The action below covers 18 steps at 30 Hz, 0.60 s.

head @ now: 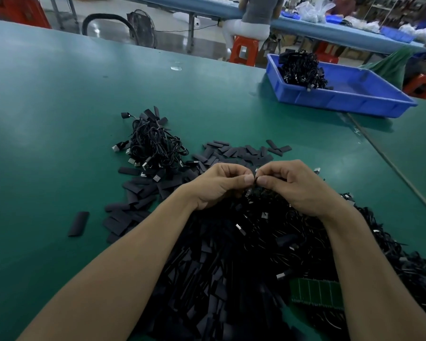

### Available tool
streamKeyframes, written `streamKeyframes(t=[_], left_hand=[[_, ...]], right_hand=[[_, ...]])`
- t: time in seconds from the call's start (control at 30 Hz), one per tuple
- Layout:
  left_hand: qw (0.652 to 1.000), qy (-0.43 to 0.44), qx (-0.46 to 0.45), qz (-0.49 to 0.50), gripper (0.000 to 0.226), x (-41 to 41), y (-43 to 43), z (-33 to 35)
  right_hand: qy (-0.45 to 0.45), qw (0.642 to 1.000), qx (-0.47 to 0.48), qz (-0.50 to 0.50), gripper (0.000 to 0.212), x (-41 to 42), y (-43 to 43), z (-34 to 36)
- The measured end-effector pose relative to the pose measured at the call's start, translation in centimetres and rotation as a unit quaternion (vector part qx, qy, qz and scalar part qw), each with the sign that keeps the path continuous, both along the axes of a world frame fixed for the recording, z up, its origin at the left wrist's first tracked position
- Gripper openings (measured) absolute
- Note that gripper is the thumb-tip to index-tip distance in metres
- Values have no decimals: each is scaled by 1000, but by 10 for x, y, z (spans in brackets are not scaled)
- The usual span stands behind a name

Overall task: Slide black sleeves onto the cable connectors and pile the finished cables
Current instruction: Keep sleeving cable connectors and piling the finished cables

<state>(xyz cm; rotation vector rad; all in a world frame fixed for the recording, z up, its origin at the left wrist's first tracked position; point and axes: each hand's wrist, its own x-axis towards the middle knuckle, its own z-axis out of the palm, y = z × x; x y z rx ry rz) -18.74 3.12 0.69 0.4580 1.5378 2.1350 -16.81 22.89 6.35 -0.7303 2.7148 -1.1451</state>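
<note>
Left hand point(217, 185) and right hand point(290, 185) pinch one black sleeve point(255, 181) above the heap; bare green counter point(59, 107) spreads leftward.

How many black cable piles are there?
3: far pile beyond the left hand, near pile under the right hand, third pile in the blue tray. Others may be hidden.
</note>
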Motion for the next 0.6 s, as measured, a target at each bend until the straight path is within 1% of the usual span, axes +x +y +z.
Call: streamKeyframes(t=[0.07, 0.17, 0.2, 0.27, 0.33, 0.37, 0.43, 0.5, 0.53, 0.6], left_hand=[[1000, -18, 26, 5, 15, -2, 2, 3], [995, -28, 83, 54, 18, -2, 6, 11], [992, -22, 102, 78, 21, -1, 6, 15], [981, -6, 146, 131, 24, 2, 2, 25], [964, 24, 176, 197, 20, 5, -8, 36], [956, 45, 177, 228, 17, 7, -14, 42], [944, 101, 145, 278, 15, 11, -28, 52], [928, 180, 72, 318, 14, 15, -41, 58], [917, 220, 28, 331, 14, 17, -46, 60], [894, 281, -65, 342, 16, 20, -55, 59]], right_hand=[[12, 1000, -12, -11, 20, 0, -1, 2], [90, 992, 2, -88, 25, 2, 0, 0], [127, 985, 10, -119, 23, 4, 0, 1], [174, 971, 43, -161, 9, 9, -1, 6], [166, 969, 97, -153, 2, 16, -2, 13], [134, 975, 119, -134, 3, 19, -3, 18], [34, 984, 155, -85, 6, 26, -9, 28], [-45, 977, 201, -55, 12, 31, -18, 33], [-60, 971, 225, -52, 19, 32, -23, 33], [-47, 964, 254, -55, 25, 33, -37, 27]])
